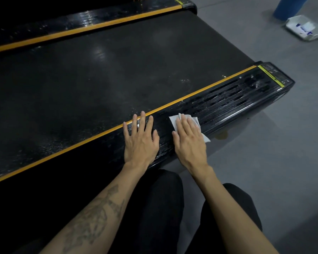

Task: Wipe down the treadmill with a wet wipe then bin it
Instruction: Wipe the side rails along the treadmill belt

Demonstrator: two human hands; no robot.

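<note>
The treadmill [99,74] lies low across the view, a wide black belt between two ribbed black side rails edged in yellow. On the near side rail [233,99] lies a white wet wipe [174,120], flat under my right hand [189,142], whose straight fingers press it down. My left hand [140,139] rests flat on the same rail just to the left, fingers spread, reaching the yellow stripe. The rail beyond the wipe glistens with wet streaks.
A white packet of wipes [307,28] lies on the grey floor at the far right, next to a blue object [286,8]. My black-clad knees [163,208] are close against the rail. The far side rail [92,21] runs along the top.
</note>
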